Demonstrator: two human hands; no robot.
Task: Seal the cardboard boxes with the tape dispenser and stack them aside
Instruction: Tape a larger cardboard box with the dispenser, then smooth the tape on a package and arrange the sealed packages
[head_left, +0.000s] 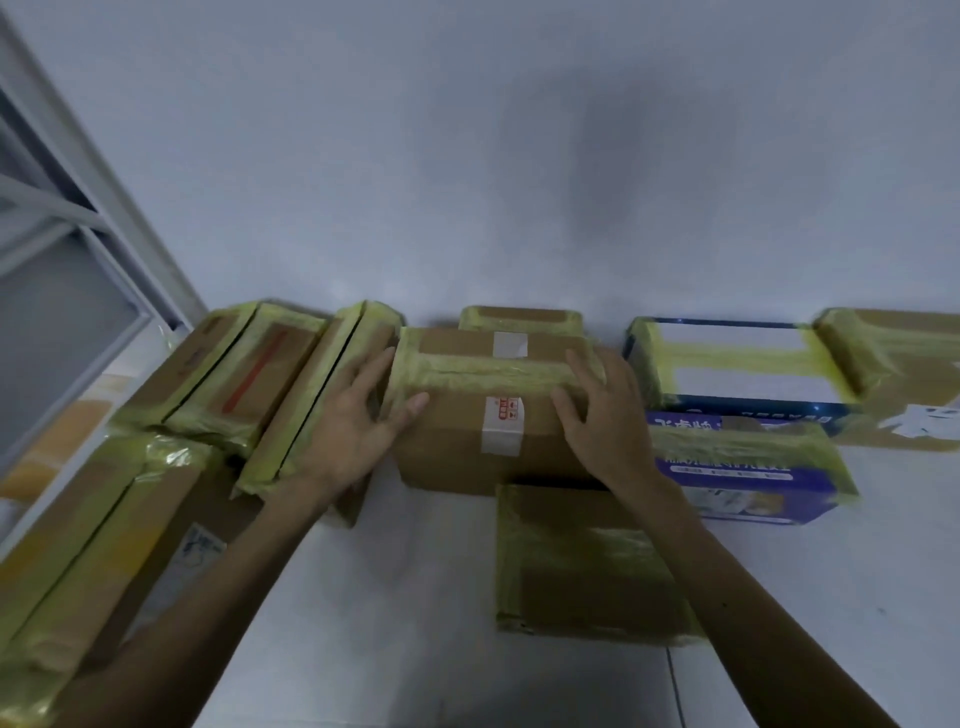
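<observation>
Taped boxes (457, 441) on white surface (389, 597)

We note a plain wall (467, 156), pale blue-grey and unmarked, filling the upper view. A soft dark shadow (654, 145) lies on it right of centre. At left is a window frame (98, 208) of grey-white bars, slanting in the wide lens; its panes (57, 332) are dull grey. Below, a white flat surface (405, 597) meets the wall; table or floor, we cannot tell. A thin dark seam (675, 691) crosses it at lower right. Light dim, cool.
</observation>
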